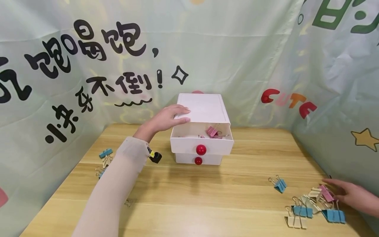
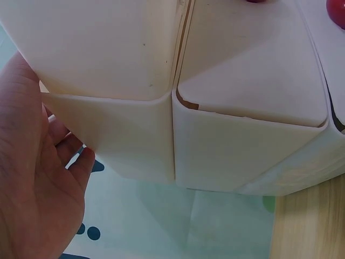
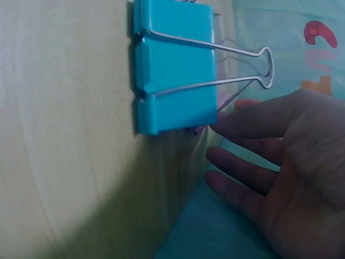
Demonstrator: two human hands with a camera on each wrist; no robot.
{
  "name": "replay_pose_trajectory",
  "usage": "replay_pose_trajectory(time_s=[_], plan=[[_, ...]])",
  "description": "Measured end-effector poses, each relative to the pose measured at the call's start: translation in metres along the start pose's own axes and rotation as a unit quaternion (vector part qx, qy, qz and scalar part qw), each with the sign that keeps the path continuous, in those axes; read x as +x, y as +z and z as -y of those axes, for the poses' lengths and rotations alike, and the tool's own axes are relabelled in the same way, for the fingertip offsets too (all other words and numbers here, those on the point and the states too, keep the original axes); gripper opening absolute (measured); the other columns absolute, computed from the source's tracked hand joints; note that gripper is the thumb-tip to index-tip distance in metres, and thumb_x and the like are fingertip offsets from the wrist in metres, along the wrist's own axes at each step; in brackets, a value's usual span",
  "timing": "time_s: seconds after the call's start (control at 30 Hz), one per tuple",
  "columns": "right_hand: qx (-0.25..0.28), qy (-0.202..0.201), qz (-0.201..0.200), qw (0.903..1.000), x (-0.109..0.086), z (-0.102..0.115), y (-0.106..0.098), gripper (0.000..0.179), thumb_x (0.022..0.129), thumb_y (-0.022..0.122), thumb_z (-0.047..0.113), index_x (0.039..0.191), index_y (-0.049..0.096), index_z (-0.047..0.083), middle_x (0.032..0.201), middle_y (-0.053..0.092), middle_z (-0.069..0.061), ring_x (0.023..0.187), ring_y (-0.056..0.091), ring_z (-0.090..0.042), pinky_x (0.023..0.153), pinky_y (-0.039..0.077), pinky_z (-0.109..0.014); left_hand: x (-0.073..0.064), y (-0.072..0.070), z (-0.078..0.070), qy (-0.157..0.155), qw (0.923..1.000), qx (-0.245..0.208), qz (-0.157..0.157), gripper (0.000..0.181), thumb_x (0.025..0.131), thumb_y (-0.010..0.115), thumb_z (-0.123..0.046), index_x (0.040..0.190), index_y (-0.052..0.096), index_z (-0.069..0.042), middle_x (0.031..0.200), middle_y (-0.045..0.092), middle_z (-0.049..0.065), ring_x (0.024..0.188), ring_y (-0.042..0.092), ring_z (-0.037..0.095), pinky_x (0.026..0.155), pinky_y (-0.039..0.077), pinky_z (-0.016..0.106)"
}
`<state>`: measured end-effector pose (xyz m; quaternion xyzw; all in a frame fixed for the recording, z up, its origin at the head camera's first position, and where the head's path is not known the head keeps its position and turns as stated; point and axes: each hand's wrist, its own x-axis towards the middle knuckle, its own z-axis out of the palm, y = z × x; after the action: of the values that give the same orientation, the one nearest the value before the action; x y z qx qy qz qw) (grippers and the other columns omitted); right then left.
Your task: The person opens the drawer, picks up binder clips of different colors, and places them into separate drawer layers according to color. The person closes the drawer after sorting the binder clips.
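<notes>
A white two-drawer box (image 1: 204,107) stands near the back of the table, red knobs on its fronts. Its upper drawer (image 1: 189,144) is pulled out, with pink binder clips (image 1: 212,131) inside. My left hand (image 1: 170,118) rests on the box's left top edge, fingers over the top and thumb near the front. In the left wrist view, its fingers lie against the white casing (image 2: 124,135). At the right, my right hand (image 1: 353,196) reaches a pink binder clip (image 1: 326,193), fingers extended beside it. A blue binder clip (image 3: 178,70) partly hides that pink clip in the right wrist view.
Around the pink clip lie blue binder clips (image 1: 333,216) and cream binder clips (image 1: 296,222). Another blue clip (image 1: 280,185) lies apart from them. More clips (image 1: 106,153) lie at the left, partly behind my sleeve (image 1: 113,187). A printed cloth (image 1: 237,65) hangs behind the table.
</notes>
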<state>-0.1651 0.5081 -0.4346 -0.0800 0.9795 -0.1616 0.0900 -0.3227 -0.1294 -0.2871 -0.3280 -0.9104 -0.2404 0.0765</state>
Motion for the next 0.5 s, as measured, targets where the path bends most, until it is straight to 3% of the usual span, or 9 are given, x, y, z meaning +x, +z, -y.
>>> replay_pose_trajectory(time_s=[0.1, 0.17, 0.3, 0.43, 0.5], plan=[[0.02, 0.001, 0.011, 0.9997, 0.0012, 0.0019, 0.0029, 0.052, 0.076, 0.057, -0.017, 0.127, 0.046, -0.022, 0.118, 0.048, -0.046, 0.073, 0.059, -0.018, 0.054, 0.044, -0.025, -0.0004, 0.001, 0.0003, -0.002, 1.0, 0.0, 0.002, 0.052, 0.094, 0.06, -0.05, 0.136, 0.06, -0.019, 0.145, 0.049, 0.0, 0.138, 0.037, 0.02, 0.114, 0.026, 0.043], [0.019, 0.001, 0.016, 0.9997, 0.0035, 0.0037, 0.0041, 0.051, 0.077, 0.058, -0.018, 0.126, 0.047, -0.022, 0.116, 0.051, -0.044, 0.088, 0.063, -0.028, 0.058, 0.048, -0.026, -0.0002, 0.0014, 0.0004, -0.002, 1.0, 0.001, 0.003, 0.052, 0.093, 0.06, -0.05, 0.136, 0.06, -0.019, 0.146, 0.049, 0.0, 0.138, 0.037, 0.02, 0.114, 0.026, 0.043], [-0.008, -0.001, 0.01, 0.9999, 0.0081, 0.007, 0.0044, 0.044, 0.079, 0.063, -0.014, 0.122, 0.054, -0.018, 0.11, 0.06, -0.037, 0.096, 0.061, -0.041, 0.064, 0.053, -0.031, 0.0, 0.0018, 0.0001, -0.001, 1.0, -0.001, 0.002, 0.052, 0.093, 0.06, -0.049, 0.135, 0.061, -0.018, 0.145, 0.05, 0.0, 0.138, 0.037, 0.02, 0.114, 0.026, 0.043], [-0.013, -0.003, 0.008, 0.9999, 0.0095, 0.0089, 0.0032, 0.042, 0.081, 0.065, -0.01, 0.122, 0.055, -0.017, 0.109, 0.061, -0.034, 0.091, 0.061, -0.032, 0.065, 0.052, -0.031, 0.0002, 0.0018, 0.0001, 0.002, 1.0, 0.0, -0.001, 0.051, 0.094, 0.06, -0.048, 0.135, 0.061, -0.018, 0.145, 0.05, 0.0, 0.138, 0.037, 0.02, 0.114, 0.026, 0.043], [0.014, -0.004, 0.022, 0.9996, 0.0091, 0.009, 0.002, 0.045, 0.081, 0.063, -0.011, 0.124, 0.052, -0.019, 0.113, 0.058, -0.038, 0.091, 0.061, -0.031, 0.063, 0.051, -0.029, 0.0007, 0.0015, 0.0002, 0.004, 1.0, 0.002, -0.002, 0.051, 0.094, 0.06, -0.048, 0.135, 0.061, -0.018, 0.145, 0.05, 0.001, 0.138, 0.037, 0.02, 0.115, 0.026, 0.043]])
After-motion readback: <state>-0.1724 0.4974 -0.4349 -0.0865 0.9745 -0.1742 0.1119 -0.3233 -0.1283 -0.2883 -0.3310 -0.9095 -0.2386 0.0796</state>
